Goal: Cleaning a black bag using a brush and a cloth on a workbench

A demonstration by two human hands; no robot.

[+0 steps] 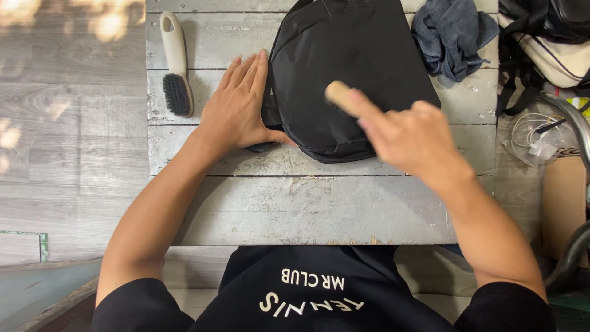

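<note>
A black fabric bag (344, 74) lies on a grey weathered wooden table (295, 203). My left hand (236, 104) rests flat on the planks, fingers together, its thumb pressing the bag's left lower edge. My right hand (402, 135) hovers over the bag's lower right part, blurred, closed around a light wooden handle (339, 93) whose rounded end sticks out toward the bag. The rest of that tool is hidden in my fist.
A cream-handled brush with dark bristles (176, 67) lies at the table's left side. A crumpled blue-grey cloth (453, 34) sits at the back right. Bags, straps and cables (541, 55) crowd the space beyond the right edge. Grey plank floor lies to the left.
</note>
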